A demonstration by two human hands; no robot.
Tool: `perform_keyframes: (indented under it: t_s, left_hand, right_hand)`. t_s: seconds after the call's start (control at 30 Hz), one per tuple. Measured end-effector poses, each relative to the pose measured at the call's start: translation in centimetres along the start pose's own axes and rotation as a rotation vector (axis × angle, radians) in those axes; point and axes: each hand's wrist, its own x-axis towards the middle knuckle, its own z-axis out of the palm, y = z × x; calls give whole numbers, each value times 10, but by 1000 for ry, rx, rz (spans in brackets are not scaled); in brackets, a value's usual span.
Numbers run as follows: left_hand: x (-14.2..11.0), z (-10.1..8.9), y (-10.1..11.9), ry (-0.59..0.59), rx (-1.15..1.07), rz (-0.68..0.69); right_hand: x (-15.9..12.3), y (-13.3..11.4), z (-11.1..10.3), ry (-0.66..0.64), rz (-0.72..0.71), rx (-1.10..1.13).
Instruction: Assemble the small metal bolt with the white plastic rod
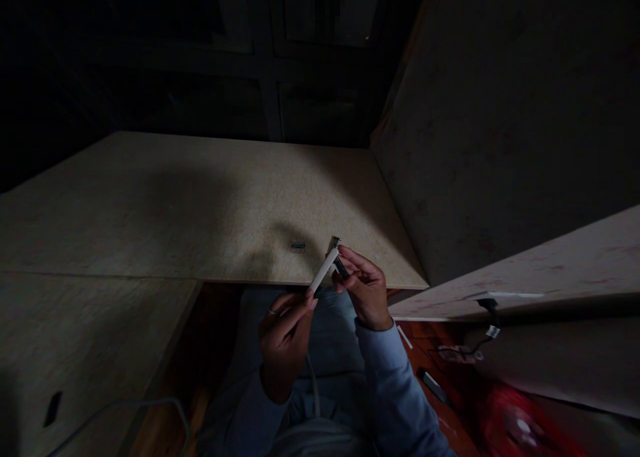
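My left hand (287, 334) is closed, its thumb and fingers pinching the lower end of a slim white stick-shaped object (324, 271). A shiny metal-looking piece (336, 242) shows at the stick's upper end. My right hand (367, 287) is closed around a short dark rod-like piece (341, 267), which meets the white stick near its top; whether the two are joined I cannot tell. Both hands are raised by the front edge of the pale tabletop (260, 197). Just beyond them a small dark item with clear edges (299, 246) lies on that surface.
A patterned wall (500, 130) rises on the right, with a black plug (487, 304) and cord low down. A red bag (515, 417) and a small dark object (434, 385) are on the floor. On the left surface (100, 330) lie a dark rectangle (53, 408) and a grey cable (130, 402).
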Motion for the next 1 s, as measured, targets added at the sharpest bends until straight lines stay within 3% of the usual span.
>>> perform_keyframes:
  t_s: [0.3, 0.73, 0.87, 1.0]
  left_hand:
    - [4, -1, 4, -89, -91, -15]
    - [3, -8, 5, -208, -280, -38]
    - [5, -9, 6, -209, -366, -147]
    - [4, -10, 7, -209, -423, -367]
  right_hand:
    - [-1, -3, -10, 4, -32, -65]
    - [-2, 0, -7, 79, -54, -2]
    - [-4, 2, -7, 68, -58, -12]
    - [-3, 2, -5, 69, -50, 10]
